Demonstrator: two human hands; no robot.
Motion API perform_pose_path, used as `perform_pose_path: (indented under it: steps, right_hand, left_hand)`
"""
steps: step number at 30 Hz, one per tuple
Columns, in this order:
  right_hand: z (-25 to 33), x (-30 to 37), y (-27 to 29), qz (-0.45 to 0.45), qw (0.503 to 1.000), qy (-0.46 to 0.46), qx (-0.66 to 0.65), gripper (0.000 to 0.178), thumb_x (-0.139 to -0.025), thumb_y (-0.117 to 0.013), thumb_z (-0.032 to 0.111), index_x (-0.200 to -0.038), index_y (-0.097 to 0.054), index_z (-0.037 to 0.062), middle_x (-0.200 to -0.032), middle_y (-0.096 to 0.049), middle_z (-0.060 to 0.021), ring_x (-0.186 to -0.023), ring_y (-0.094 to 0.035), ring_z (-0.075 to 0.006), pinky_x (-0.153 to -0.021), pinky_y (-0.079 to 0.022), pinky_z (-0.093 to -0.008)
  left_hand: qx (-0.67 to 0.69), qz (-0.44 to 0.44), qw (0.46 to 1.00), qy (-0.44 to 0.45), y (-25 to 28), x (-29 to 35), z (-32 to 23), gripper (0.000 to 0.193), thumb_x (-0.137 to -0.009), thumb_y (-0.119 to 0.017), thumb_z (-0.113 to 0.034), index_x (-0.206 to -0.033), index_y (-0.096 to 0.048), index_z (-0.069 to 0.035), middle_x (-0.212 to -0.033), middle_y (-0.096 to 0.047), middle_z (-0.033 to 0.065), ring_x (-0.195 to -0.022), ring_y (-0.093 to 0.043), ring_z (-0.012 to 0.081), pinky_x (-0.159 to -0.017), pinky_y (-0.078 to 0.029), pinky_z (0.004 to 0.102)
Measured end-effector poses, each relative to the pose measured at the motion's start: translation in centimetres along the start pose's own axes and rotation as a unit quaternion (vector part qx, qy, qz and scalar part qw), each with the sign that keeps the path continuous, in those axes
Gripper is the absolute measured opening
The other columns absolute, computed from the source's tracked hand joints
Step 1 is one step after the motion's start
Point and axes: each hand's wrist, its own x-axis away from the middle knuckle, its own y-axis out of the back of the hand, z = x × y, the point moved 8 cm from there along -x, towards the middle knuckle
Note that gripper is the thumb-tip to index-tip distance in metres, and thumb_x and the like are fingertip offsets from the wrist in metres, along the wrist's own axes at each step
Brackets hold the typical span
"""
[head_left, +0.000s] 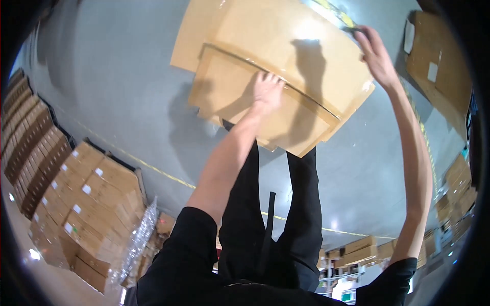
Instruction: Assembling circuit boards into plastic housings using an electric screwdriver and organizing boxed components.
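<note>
A large flattened cardboard box (255,30) lies in front of me, with a dark gap running across it beside a nearer flap (219,86). My left hand (269,92) rests palm down on this flap, its slightly spread fingers bent at the gap. At the far right edge of the cardboard, my right hand (376,55) is closed, fingers pinched around a small dark thing (351,30). Its kind is too unclear to name. Shadows of my arm and head fall across the cardboard.
Stacked cartons (92,199) stand at the left, with clear plastic wrap (138,239) beside them. Another large cardboard piece (441,66) is at the far right. Yellow-and-black tape (173,178) marks the grey floor (122,66). More boxes (357,250) show near the lower right.
</note>
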Motion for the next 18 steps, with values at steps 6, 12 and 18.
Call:
perform_pose_path:
  steps: [6,12,18]
  right_hand:
    - [11.8,-5.6,-22.2,0.175,0.950,0.251,0.063,0.026,-0.077,-0.055,0.001,-0.102,-0.051,0.0035,-0.101,-0.053,-0.0178,-0.093,-0.054,-0.0355,-0.083,-0.043,-0.0397]
    - [13.6,-8.4,-37.7,0.339,0.851,0.272,0.296,0.024,-0.075,-0.058,0.001,-0.099,-0.056,0.0055,-0.093,-0.060,-0.0151,-0.090,-0.058,-0.0337,-0.079,-0.046,-0.0399]
    - [12.7,-7.1,-43.8,0.458,0.798,0.210,0.331,0.022,-0.076,-0.057,0.001,-0.097,-0.058,0.0079,-0.091,-0.063,-0.0134,-0.090,-0.059,-0.0317,-0.077,-0.046,-0.0393]
  left_hand:
    - [0.023,0.023,0.996,0.087,1.4,3.3,-2.6,0.032,-0.082,-0.049,-0.022,-0.112,-0.053,-0.010,-0.117,-0.050,0.0078,-0.117,-0.039,0.0220,-0.092,-0.033,0.0383]
    - [0.107,-0.109,0.985,0.078,2.3,7.6,-2.1,0.024,-0.083,-0.051,-0.020,-0.103,-0.060,-0.010,-0.108,-0.054,0.0032,-0.116,-0.041,0.0169,-0.086,-0.034,0.0360]
    - [0.113,-0.093,0.988,0.053,1.9,8.9,-1.7,0.030,-0.084,-0.050,-0.022,-0.110,-0.060,-0.010,-0.117,-0.053,0.0026,-0.120,-0.039,0.0165,-0.095,-0.030,0.0368]
